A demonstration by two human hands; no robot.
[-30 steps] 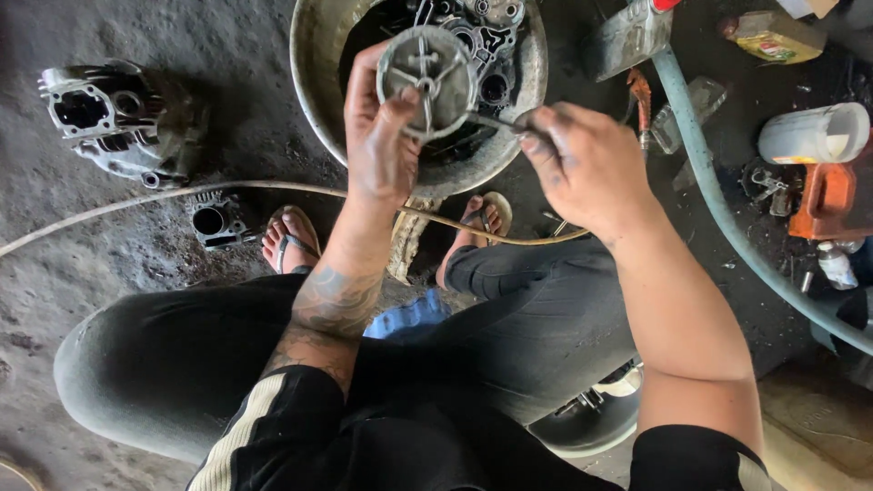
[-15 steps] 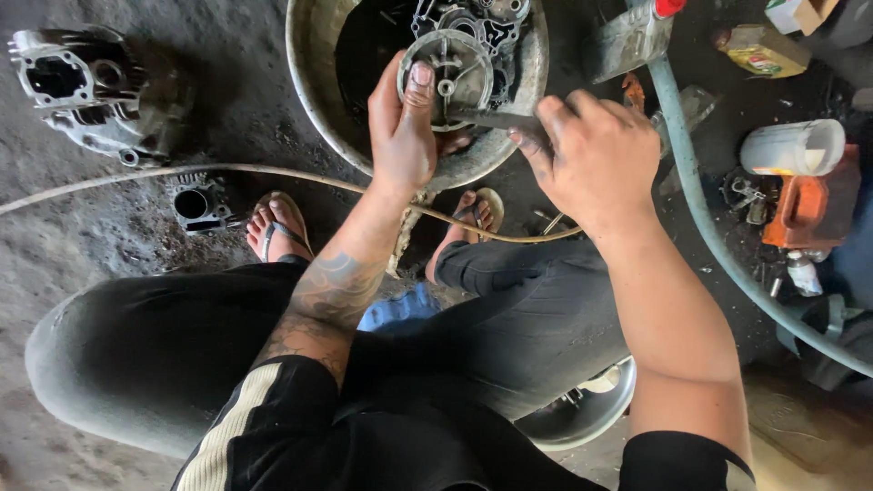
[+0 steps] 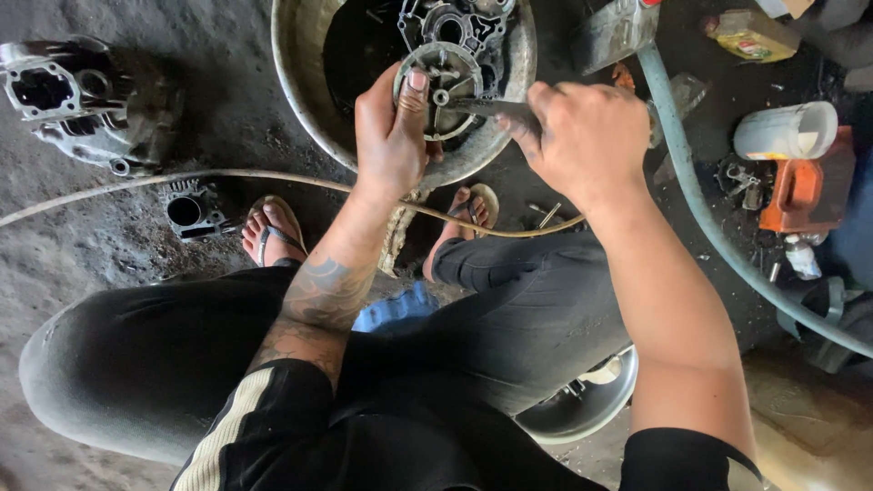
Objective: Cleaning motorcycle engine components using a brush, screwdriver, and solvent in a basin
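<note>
My left hand (image 3: 391,136) grips a round grey metal engine part (image 3: 443,91) and holds it upright over a large metal basin (image 3: 300,82). My right hand (image 3: 582,136) is closed on a thin dark tool (image 3: 486,107) whose tip touches the middle of the round part. Dark liquid and more engine parts (image 3: 455,23) lie in the basin behind the held part. I squat with both knees below my arms, feet in sandals.
An engine casing (image 3: 68,105) and a small cylinder (image 3: 189,211) lie on the concrete at left. A thin tan hose (image 3: 136,182) crosses the floor. At right: a thick grey-green hose (image 3: 691,200), a white cup (image 3: 787,130), an orange object (image 3: 800,186), a steel bowl (image 3: 582,405).
The view has shifted left, so the basin and my hands sit more to the right. My left thumb now rests on the round part's rim; the tool stays at its centre.
</note>
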